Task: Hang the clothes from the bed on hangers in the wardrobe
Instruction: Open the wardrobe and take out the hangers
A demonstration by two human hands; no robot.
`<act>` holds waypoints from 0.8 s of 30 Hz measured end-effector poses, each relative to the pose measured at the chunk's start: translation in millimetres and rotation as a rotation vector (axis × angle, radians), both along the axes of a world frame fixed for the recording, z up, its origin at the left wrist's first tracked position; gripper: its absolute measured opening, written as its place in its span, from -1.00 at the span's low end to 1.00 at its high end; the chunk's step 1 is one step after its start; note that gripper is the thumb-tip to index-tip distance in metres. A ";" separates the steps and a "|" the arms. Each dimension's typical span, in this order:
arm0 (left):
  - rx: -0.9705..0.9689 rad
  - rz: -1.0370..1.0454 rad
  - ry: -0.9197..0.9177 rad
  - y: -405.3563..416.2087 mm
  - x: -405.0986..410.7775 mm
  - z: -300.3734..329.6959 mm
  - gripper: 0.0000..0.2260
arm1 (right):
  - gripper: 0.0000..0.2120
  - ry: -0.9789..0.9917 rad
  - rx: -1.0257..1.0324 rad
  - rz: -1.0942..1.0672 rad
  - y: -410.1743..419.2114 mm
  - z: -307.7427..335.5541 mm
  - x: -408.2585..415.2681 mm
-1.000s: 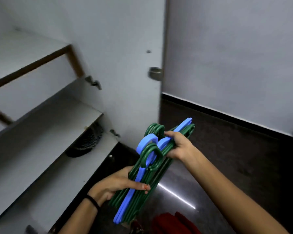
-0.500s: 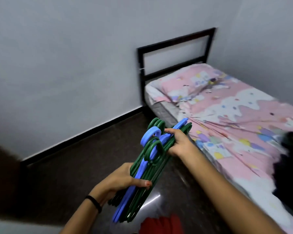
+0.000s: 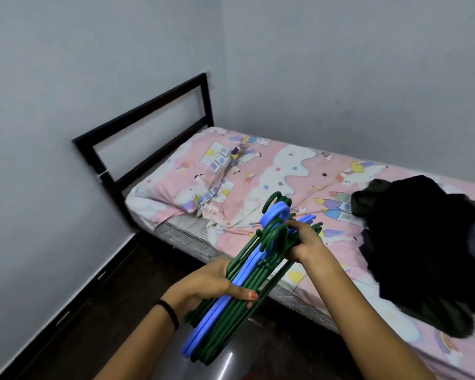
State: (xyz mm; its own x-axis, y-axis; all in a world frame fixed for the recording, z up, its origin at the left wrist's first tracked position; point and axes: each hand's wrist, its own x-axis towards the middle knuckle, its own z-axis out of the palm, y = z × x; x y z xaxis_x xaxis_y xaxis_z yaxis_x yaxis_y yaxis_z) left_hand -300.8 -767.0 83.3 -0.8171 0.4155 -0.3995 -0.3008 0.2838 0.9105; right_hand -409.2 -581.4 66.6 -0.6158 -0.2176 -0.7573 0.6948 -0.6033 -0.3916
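Observation:
I hold a stack of several green and blue plastic hangers [image 3: 254, 272] with both hands, in front of the bed's near edge. My left hand [image 3: 209, 286] grips the lower part of the stack, thumb across it. My right hand [image 3: 306, 242] grips the upper part, just below the hooks. A heap of dark clothes [image 3: 420, 250] lies on the bed [image 3: 258, 176] to the right, on a pink patterned sheet. The wardrobe is out of view.
The bed has a black metal headboard [image 3: 146, 133] standing against the grey left wall. Another grey wall runs behind the bed. Dark glossy floor [image 3: 99, 325] lies between me, the left wall and the bed.
The view has swung right from the wardrobe shelves to the bed, and the heap of dark clothes has come into sight. Both hands keep the same grip on the hangers.

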 end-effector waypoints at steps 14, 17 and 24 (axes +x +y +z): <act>-0.255 -0.281 -0.039 -6.4 -247.9 -49.4 -0.81 | -0.91 -0.131 0.114 -0.265 35.0 -37.4 -173.9; -0.268 -0.329 -0.075 10.9 -311.1 -66.7 -0.82 | -0.83 -0.153 0.075 -0.302 55.4 -58.3 -229.8; -0.369 -0.471 -0.194 66.5 -473.7 -104.3 -0.73 | -0.87 -0.261 0.000 -0.384 110.3 -111.9 -369.2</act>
State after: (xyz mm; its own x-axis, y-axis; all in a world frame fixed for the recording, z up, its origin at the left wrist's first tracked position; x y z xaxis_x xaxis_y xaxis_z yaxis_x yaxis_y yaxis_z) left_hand -774.5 -700.5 -21.1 -0.4781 0.5198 -0.7080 -0.2173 0.7110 0.6688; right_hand -778.4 -471.1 -45.3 -0.4407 -0.0110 -0.8976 0.4968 -0.8358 -0.2337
